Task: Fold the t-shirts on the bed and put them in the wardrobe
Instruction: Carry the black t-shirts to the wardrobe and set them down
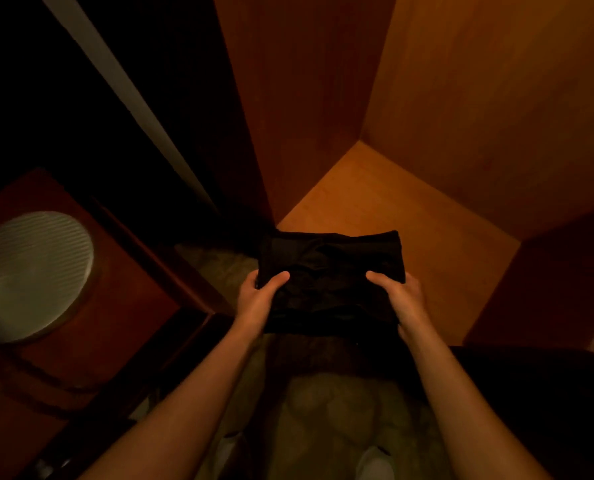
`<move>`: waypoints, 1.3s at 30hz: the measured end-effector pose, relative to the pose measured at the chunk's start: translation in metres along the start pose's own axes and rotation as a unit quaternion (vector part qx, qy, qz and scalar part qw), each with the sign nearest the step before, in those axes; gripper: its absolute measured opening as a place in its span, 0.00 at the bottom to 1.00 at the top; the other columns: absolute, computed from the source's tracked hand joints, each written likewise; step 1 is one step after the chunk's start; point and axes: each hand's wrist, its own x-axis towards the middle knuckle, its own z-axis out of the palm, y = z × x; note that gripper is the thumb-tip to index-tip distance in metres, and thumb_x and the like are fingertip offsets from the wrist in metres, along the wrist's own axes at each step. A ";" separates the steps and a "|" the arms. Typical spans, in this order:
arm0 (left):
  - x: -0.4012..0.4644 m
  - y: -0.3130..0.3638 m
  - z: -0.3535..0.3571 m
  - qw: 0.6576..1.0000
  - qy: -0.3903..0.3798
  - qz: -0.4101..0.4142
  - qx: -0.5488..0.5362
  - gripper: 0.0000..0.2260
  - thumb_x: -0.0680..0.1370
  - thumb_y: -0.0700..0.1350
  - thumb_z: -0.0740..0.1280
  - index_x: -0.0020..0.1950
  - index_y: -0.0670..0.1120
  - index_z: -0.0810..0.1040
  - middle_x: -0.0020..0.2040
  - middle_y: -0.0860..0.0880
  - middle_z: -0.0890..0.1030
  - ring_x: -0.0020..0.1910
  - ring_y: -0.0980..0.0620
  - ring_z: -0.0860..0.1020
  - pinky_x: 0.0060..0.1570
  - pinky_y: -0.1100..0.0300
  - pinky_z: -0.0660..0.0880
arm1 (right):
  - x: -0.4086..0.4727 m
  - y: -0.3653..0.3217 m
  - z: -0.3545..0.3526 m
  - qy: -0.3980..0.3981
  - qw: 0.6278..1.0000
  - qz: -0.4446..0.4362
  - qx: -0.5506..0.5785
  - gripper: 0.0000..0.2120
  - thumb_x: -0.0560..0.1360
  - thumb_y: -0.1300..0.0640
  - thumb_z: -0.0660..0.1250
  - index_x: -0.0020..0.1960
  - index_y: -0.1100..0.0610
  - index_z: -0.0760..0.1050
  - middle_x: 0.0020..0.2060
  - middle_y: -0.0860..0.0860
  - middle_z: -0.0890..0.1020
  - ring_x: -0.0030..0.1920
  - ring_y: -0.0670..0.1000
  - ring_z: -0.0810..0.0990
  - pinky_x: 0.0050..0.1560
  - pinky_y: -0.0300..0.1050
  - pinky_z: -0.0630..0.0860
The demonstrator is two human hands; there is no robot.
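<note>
An open wooden wardrobe is seen ahead, its shelf lit orange. A dark wooden bench at the left is topped by a round pale fan. A folded black t-shirt is held at the front edge of the shelf, gripped by the left hand and the right hand, thumbs on top.

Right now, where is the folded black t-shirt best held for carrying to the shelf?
By its two short ends, from the near side, as the left hand and right hand do: thumbs above the folded black t-shirt keep its layers together.
</note>
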 end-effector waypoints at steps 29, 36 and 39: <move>0.319 -0.123 0.098 0.979 -0.027 0.046 -0.198 0.17 0.77 0.45 0.71 0.65 0.45 0.75 0.60 0.42 0.80 0.56 0.42 0.80 0.59 0.42 0.77 | 0.310 0.061 0.081 0.196 0.965 -0.059 -0.164 0.44 0.70 0.37 0.69 0.77 0.54 0.56 0.72 0.57 0.66 0.70 0.62 0.67 0.67 0.60 0.69; 0.319 -0.123 0.124 0.975 -0.018 0.024 -0.220 0.26 0.77 0.50 0.71 0.73 0.46 0.69 0.64 0.42 0.78 0.60 0.41 0.78 0.61 0.41 0.76 | 0.310 0.087 0.128 0.225 0.974 -0.017 -0.028 0.56 0.67 0.40 0.75 0.80 0.57 0.44 0.77 0.59 0.57 0.74 0.63 0.62 0.71 0.57 0.65; 0.319 -0.126 0.125 0.988 -0.032 0.017 -0.151 0.28 0.75 0.54 0.72 0.72 0.45 0.71 0.63 0.42 0.79 0.58 0.41 0.79 0.60 0.43 0.77 | 0.323 0.094 0.135 0.179 0.982 -0.032 0.041 0.45 0.66 0.45 0.77 0.74 0.58 0.60 0.67 0.58 0.73 0.62 0.61 0.76 0.57 0.51 0.76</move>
